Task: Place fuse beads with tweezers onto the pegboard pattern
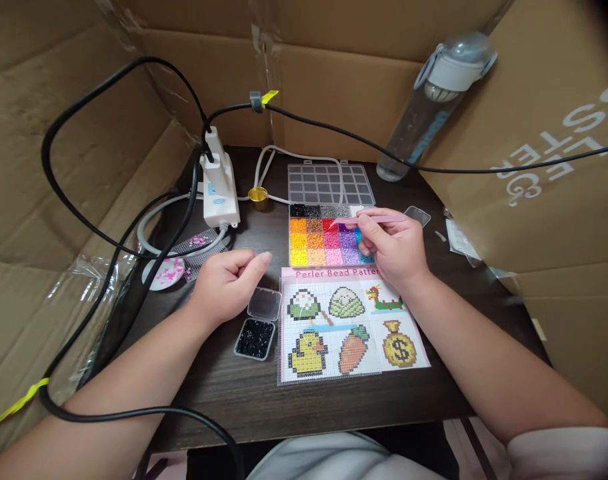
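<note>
My right hand grips pink tweezers, whose tips point left over the red compartment of the bead box. The box holds many colours of small beads in a grid, and its clear lid lies open behind it. In front is a sheet titled Perler Bead Pattern, with a clear pegboard over its left part. Beads on it follow a duck, a carrot and rice-ball figures. My left hand is curled closed left of the sheet, nothing visible in it, near a small open case of black beads.
A white power strip with black cables stands back left; one cable loops over my left forearm. Nearby are a gold cup and a white dish of pink beads. A bottle leans at back right. Cardboard walls surround the table.
</note>
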The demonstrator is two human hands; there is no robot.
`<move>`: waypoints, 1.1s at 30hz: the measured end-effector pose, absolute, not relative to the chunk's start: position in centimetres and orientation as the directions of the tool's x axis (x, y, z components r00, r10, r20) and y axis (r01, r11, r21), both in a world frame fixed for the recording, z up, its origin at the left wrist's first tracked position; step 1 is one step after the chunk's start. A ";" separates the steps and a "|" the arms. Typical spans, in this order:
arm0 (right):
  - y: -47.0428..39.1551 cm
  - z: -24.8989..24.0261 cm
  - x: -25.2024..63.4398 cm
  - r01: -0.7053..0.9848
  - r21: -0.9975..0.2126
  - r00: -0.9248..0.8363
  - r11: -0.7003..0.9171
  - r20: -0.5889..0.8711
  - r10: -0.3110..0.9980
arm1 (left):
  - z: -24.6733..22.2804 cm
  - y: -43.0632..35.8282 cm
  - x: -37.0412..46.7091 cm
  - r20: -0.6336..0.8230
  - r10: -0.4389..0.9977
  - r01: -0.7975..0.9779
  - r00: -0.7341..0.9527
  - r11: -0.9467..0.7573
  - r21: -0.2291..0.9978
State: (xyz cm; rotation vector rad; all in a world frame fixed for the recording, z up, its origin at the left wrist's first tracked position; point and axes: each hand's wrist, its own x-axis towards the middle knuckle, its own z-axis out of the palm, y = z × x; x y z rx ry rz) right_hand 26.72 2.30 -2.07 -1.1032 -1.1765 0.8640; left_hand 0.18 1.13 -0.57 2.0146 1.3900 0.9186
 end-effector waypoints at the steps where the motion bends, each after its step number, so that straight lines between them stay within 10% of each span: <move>1: 2.3 -2.2 26.7 0.039 -0.965 0.199 0.258 0.261 0.945 | -0.6 1.1 0.2 0.237 0.941 0.586 0.242 -0.337 0.737; 33: 2.2 -2.3 22.5 0.239 -0.943 0.010 0.230 0.239 0.971 | -1.0 1.1 -0.2 0.223 0.936 0.592 0.271 -0.345 0.728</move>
